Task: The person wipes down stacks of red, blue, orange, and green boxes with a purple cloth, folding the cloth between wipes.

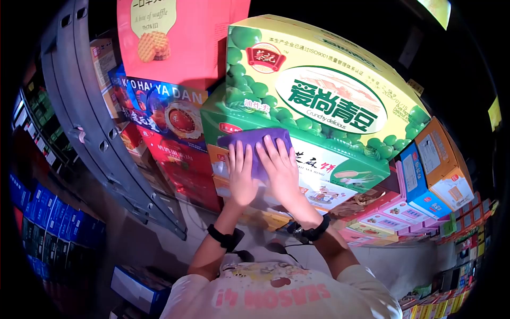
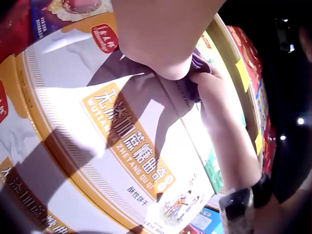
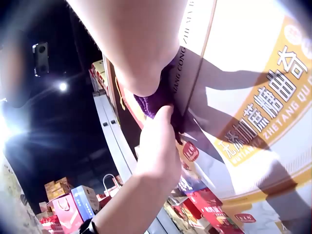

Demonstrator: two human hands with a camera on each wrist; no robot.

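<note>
Both hands lie side by side on a folded purple cloth (image 1: 284, 137), against the front of a green-and-white biscuit box (image 1: 366, 178). My left hand (image 1: 243, 173) has its fingers extended over the cloth's left part. Beside it, the right hand (image 1: 281, 173) spreads straight fingers across the right part. In the left wrist view, bunched purple cloth shows past the forearm, by the box's printed side. A white-and-orange biscuit box (image 2: 131, 141) stands directly below, shaded by the arms. Above the hands is a large yellow-and-green box of green peas (image 1: 329, 101).
A grey metal ladder-like frame (image 1: 90, 106) runs down the left side. Beside the stack stand a pink waffle box (image 1: 191, 48), a blue box (image 1: 164, 109) and red boxes (image 1: 180, 165). An orange carton (image 1: 438, 151) sits at right. More boxes (image 1: 58, 223) are stacked lower left.
</note>
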